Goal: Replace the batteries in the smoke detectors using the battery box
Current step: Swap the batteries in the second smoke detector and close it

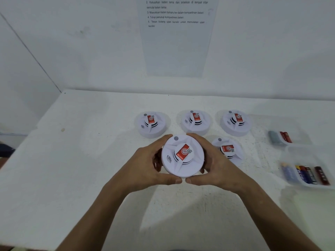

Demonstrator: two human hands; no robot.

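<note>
- The white table fills the lower view, and a printed sheet hangs on the wall at 12 o'clock.
- Your left hand and right hand both wrap the rim of one white smoke detector near the middle of the table; your thumbs nearly meet at its 6 o'clock edge and your fingers curl over its far rim.
- That held detector shows its top face, with a red label on the raised centre and a grey button at its 12 o'clock.
- A row of three more detectors lies beyond it: one at 11 o'clock, one at 12 o'clock, one at 1 o'clock.
- A fifth detector sits just beside your right hand at 3 o'clock, partly hidden by it.
- A clear battery box rests well apart at 3 o'clock, near the table's right edge; its near compartment holds several batteries, blurred, and the far one holds a few more.
</note>
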